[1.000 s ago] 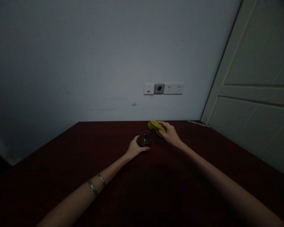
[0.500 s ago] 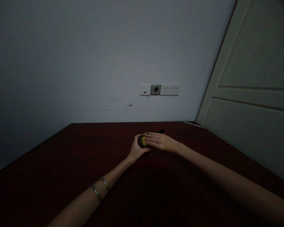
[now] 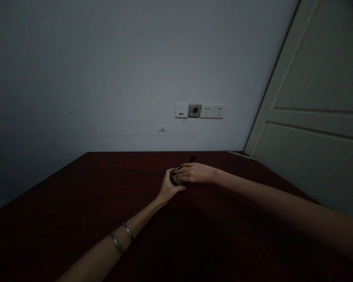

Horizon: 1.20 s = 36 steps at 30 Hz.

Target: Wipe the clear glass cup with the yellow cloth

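A dark, glossy, rounded object point(image 3: 172, 178) with a yellow part on its upper side stands between my two hands; its exact kind cannot be made out in the dim light. My left hand point(image 3: 167, 190) is wrapped round its left side, thumb along the near edge. Over the yellow part point(image 3: 176, 178) lies my right hand point(image 3: 194, 173), fingers curved across it and hiding most of it. A short black piece point(image 3: 192, 159) sticks up behind the right hand's knuckles; where it joins is hidden.
The dark red table point(image 3: 120, 168) reaches back to a pale wall with scuff marks. Sockets and a switch panel point(image 3: 202, 111) are set low in the wall. A panelled white door point(image 3: 317, 129) rises at the right, with a thin pale strip point(image 3: 241, 155) at the table's back right edge.
The black piece has swung from pointing right to pointing more upward and left. My right hand has shifted slightly left and turned over the yellow part; my left hand keeps its hold.
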### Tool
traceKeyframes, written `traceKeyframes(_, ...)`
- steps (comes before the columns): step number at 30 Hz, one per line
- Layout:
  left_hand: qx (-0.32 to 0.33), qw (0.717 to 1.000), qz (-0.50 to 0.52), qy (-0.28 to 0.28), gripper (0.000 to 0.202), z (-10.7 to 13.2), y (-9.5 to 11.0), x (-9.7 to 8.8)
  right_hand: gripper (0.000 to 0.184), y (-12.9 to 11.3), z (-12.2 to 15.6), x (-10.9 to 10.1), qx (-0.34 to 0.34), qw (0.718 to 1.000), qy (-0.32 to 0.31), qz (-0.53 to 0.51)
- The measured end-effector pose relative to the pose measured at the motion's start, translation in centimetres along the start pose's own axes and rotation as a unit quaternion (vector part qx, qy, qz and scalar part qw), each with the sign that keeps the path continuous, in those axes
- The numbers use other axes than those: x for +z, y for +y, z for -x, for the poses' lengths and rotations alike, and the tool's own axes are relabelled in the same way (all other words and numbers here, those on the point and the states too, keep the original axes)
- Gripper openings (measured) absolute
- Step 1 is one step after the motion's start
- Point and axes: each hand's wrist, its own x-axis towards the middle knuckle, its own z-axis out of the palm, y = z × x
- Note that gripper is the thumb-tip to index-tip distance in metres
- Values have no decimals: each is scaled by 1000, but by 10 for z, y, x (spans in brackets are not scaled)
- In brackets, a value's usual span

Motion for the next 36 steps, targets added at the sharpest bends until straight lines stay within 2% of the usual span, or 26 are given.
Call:
traceKeyframes(6, 7, 999, -19, 34, 76, 1, 3, -1, 28, -17, -9, -16, 122, 989, -49, -67)
traceKeyframes(9, 24, 998, -42, 37, 76, 2, 3, -2, 27, -27, -16, -27, 205, 970, -73, -107)
traceKeyframes(11, 39, 997, -57, 31, 76, 3, 2, -2, 24, -31, -21, -34, 270, 948, -79, -149)
traceKeyframes(16, 60, 995, -82, 24, 80, 3, -2, -2, 14, -27, -32, -42, 386, 854, -48, -344)
traceKeyframes(20, 69, 990, -118, 33, 80, 3, -2, -3, 6, -19, -35, -38, 426, 793, -21, -435)
traceKeyframes(26, 87, 986, -140, 35, 81, 4, 2, -2, 9, -19, -31, -19, 455, 689, 54, -561)
traceKeyframes(30, 89, 987, -133, 35, 80, 4, 3, -1, 24, -21, -14, -22, 436, 631, 94, -635)
traceKeyframes(32, 87, 988, -126, 29, 78, 3, 3, -2, 37, -18, -3, -30, 411, 576, 124, -696)
traceKeyframes(36, 78, 989, -123, 8, 78, -4, 7, -11, 64, -6, 17, -44, 438, 516, 231, -699)
